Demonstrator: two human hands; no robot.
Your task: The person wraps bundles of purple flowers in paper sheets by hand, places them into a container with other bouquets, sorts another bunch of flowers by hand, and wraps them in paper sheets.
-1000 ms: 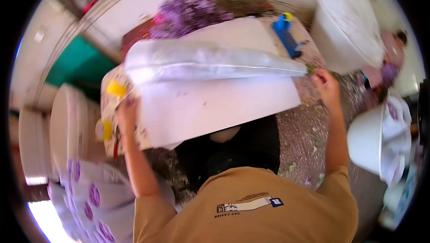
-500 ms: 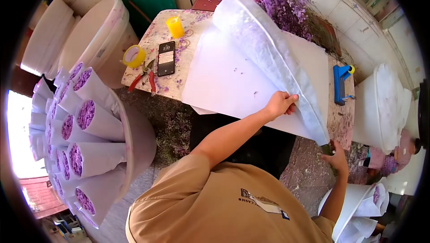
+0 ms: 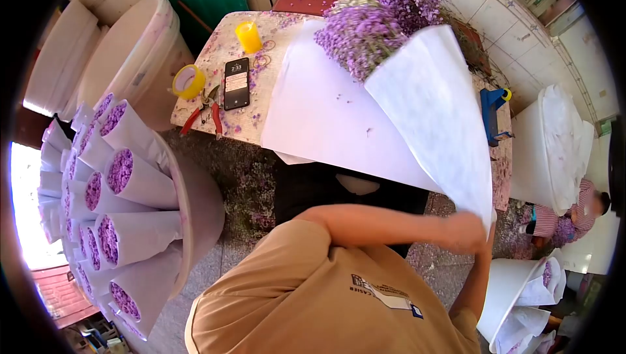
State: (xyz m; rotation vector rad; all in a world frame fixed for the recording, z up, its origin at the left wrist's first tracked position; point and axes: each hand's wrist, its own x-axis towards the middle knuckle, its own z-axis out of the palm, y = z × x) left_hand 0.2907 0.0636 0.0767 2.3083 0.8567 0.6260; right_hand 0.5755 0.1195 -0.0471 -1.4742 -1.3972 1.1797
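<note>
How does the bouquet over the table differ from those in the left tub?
The table bouquet spreads well past its white paper; the tub bouquets show only inside their paper mouths. The table bouquet slants across the table; the tub bouquets crowd together in the tub. Both are purple, wrapped in pale paper.

The left arm (image 3: pixel 385 223) was drawn across the front of the torso (image 3: pixel 326 295), its forearm held nearly level. The left hand (image 3: pixel 464 231) was brought close to the right hand (image 3: pixel 488 242), which was partly hidden behind it. The right forearm (image 3: pixel 475 282) was angled forward. The left fingers were blurred, though apparently curled inward.
</note>
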